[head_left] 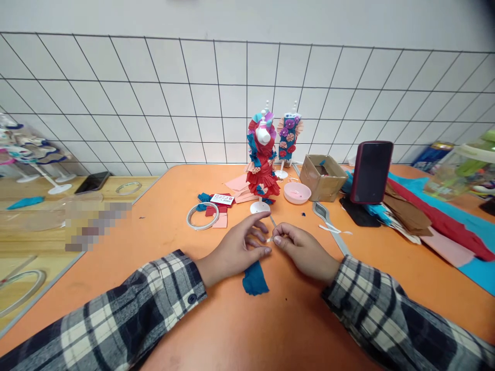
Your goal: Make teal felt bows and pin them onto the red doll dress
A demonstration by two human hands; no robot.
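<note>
My right hand (303,251) is closed in a pinch on a thin, light strip (273,220), with a small white bit (269,239) at the fingertips; the strip's exact kind is too small to tell. Facing it, my left hand (235,246) has its thumb and index finger spread apart, with nothing visible held between them. A piece of dark blue crepe paper (255,281) lies on the orange table (216,319), just below my left thumb. Behind my hands stands a small white mannequin (263,135) dressed in red, blue and peach ruffled paper.
To the left lie a tape roll (188,219), a white card (223,199) and paper scraps. A second mannequin (289,136), a pink bowl (297,192) and a cardboard box (325,180) stand behind. At right are an upright phone (372,172) and coloured paper sheets (444,219).
</note>
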